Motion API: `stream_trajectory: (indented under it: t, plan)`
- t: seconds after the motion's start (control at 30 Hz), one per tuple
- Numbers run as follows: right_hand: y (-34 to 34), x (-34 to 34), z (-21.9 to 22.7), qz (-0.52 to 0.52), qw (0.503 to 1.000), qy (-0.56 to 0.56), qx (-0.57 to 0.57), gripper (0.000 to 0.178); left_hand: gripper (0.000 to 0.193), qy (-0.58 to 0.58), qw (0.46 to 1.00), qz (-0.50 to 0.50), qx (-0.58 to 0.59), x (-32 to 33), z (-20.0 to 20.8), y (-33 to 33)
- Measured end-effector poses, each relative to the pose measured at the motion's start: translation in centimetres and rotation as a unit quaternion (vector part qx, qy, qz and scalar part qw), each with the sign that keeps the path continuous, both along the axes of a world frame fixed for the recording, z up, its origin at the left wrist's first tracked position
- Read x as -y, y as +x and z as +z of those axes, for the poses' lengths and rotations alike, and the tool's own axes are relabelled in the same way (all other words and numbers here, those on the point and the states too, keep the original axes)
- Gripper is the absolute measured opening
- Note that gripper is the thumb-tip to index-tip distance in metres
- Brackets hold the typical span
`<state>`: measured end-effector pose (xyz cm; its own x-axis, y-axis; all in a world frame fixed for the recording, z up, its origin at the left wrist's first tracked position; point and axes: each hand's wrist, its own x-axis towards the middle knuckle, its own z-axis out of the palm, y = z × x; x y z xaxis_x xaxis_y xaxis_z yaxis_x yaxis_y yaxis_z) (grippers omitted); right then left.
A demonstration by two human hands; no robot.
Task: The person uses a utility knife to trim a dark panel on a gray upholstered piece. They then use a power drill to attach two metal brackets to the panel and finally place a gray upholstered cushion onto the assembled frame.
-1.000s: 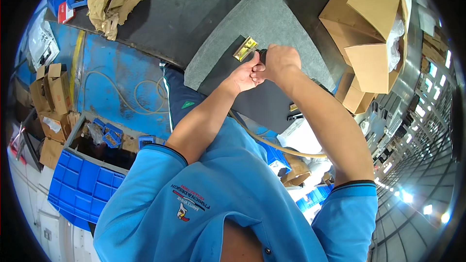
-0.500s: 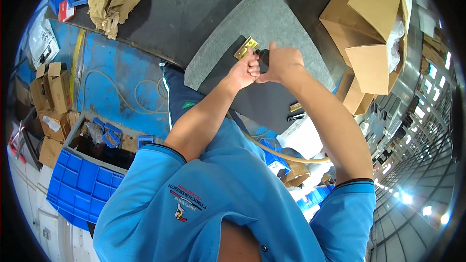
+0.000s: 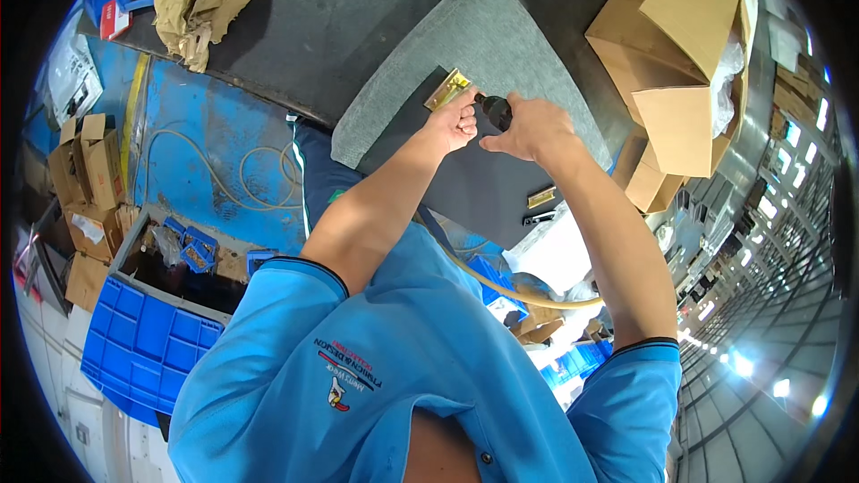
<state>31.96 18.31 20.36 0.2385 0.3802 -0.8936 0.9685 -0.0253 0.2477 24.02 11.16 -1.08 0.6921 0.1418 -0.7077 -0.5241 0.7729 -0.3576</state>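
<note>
Both hands parted slightly; left hand pinches brass hinge, right hand grips black tool.

Scene evenly and brightly lit; bright lamp spots seen at lower right, slightly blown out. Soft shadows cast under forearms onto grey pad. Mild glare noted on brass plate. Strong fisheye bending toward rim; black vignette at corners. Centre rendered sharp; rim detail smeared and compressed. No motion blur seen.

Single head-worn fisheye view, steeply downward and close over the person's own chest, forearms and dark worktable
</note>
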Motion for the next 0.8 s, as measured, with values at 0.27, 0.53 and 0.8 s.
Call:
stream_trajectory:
  t: [0.27, 0.53, 0.8]
  plan:
    - [-0.1, 0.2, -0.4, 0.004, 1.000, 0.024, 0.006, 0.075, 0.019, -0.003, 1.000, -0.011, 0.028, -1.1, 0.3, -0.5]
    - [-2.6, -2.4, -2.6, 0.135, 0.990, -0.023, 0.043, 0.072, 0.039, 0.012, 0.995, 0.022, 0.099, -1.5, 1.6, -1.2]
    - [-3.6, -2.1, -2.2, 0.110, 0.992, 0.006, 0.063, 0.067, 0.043, 0.118, 0.990, -0.007, 0.084, -0.7, 3.0, -1.8]
